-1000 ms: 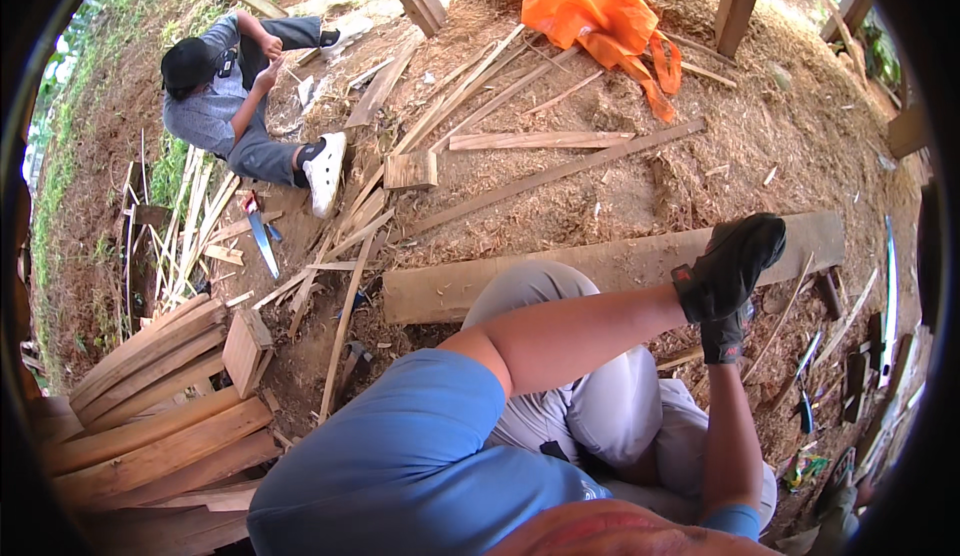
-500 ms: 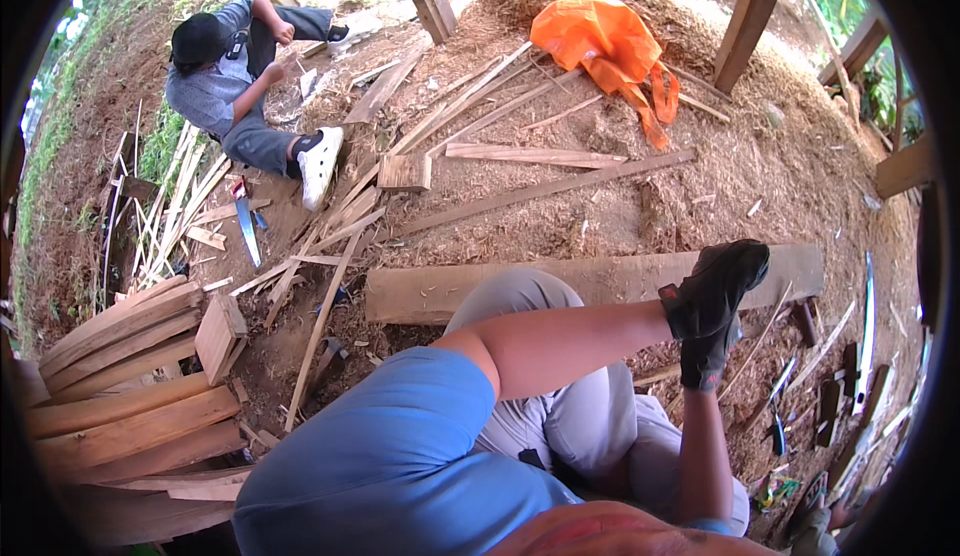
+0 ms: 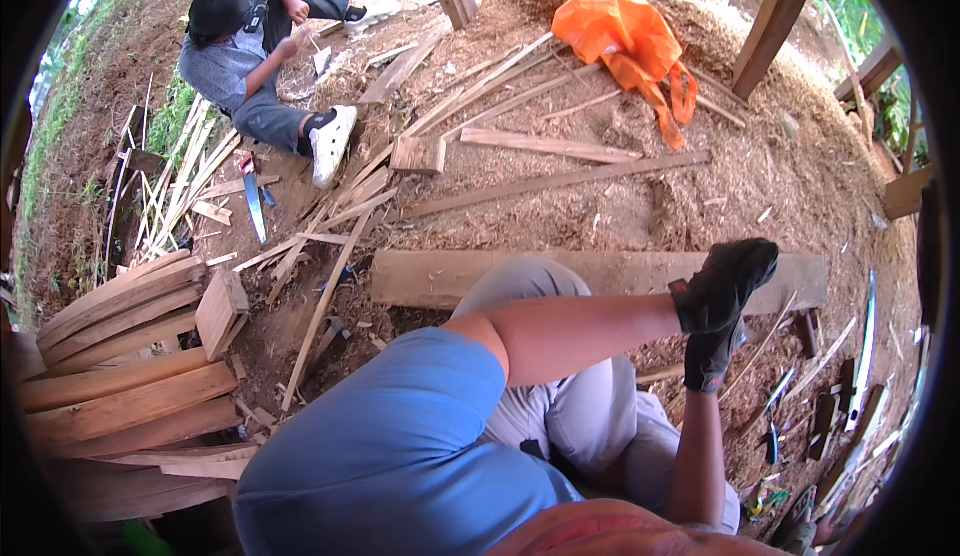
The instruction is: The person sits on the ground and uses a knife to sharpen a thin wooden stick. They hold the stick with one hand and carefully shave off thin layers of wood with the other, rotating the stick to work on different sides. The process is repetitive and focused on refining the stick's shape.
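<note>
My left hand [image 3: 728, 278] wears a black glove, and its bare forearm reaches right from a blue sleeve. Its fingers look bent and pressed together; whatever they hold, if anything, is hidden. Just below it, my right hand [image 3: 711, 358], also in a black glove, comes up against it on a raised forearm. The fingers of the right hand are mostly covered by the left. Both hands are over the right part of a thick wooden beam [image 3: 440, 278] lying on the ground, beyond my grey-trousered knees [image 3: 600, 406].
A person [image 3: 240, 66] sits at the upper left near a handsaw [image 3: 253, 201]. An orange sheet or bag [image 3: 620, 41] lies on shavings. Stacked timber [image 3: 140, 386] and a wooden block [image 3: 221, 313] stand left. Another saw blade [image 3: 862, 346] and hand tools lie right. Posts [image 3: 775, 26] rise beyond.
The far scene has shifted slightly right in the view. My gloved hands stay together, a little farther right, with almost the same pose.
</note>
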`<state>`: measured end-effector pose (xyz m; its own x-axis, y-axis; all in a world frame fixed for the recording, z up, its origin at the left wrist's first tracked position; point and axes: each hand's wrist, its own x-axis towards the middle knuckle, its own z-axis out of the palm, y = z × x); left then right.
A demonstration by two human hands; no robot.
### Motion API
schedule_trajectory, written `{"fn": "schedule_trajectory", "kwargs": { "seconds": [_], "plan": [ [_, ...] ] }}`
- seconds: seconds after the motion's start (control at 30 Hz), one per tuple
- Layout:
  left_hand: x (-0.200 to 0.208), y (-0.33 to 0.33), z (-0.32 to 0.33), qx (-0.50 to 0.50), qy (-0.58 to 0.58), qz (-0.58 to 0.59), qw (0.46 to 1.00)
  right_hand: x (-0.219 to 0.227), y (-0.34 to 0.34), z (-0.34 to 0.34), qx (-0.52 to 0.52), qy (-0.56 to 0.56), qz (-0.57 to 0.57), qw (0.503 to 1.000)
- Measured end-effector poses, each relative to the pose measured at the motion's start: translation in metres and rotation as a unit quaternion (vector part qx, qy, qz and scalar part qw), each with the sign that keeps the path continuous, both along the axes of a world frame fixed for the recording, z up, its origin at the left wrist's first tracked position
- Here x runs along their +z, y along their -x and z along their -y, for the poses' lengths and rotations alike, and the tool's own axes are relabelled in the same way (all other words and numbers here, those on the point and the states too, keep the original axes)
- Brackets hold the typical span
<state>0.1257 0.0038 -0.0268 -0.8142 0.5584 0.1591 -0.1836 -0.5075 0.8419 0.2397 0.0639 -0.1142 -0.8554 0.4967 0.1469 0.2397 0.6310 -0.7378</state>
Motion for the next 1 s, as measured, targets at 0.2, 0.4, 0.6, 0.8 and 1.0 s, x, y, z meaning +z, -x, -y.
{"fn": "schedule_trajectory", "kwargs": {
  "seconds": [0.2, 0.4, 0.6, 0.8, 1.0],
  "plan": [
    [0.0, 0.008, 0.017, 0.122, 0.087, -0.252, 0.956, 0.062, 0.027, 0.031, 0.051, 0.077, -0.088, 0.992],
    [0.042, 0.041, 0.006, -0.061, 0.097, -0.147, 0.982, 0.008, 0.002, -0.039, -0.025, -0.105, 0.046, 0.993],
    [0.046, 0.089, 0.009, -0.142, -0.077, 0.091, 0.983, 0.062, -0.008, -0.064, -0.268, 0.182, -0.119, 0.938],
    [0.048, 0.105, 0.014, -0.119, -0.043, 0.105, 0.986, 0.046, -0.032, -0.051, -0.371, 0.465, -0.19, 0.781],
    [0.03, 0.128, 0.023, -0.183, -0.048, 0.038, 0.981, 0.04, -0.01, -0.052, -0.3, 0.508, -0.153, 0.792]
  ]
}}
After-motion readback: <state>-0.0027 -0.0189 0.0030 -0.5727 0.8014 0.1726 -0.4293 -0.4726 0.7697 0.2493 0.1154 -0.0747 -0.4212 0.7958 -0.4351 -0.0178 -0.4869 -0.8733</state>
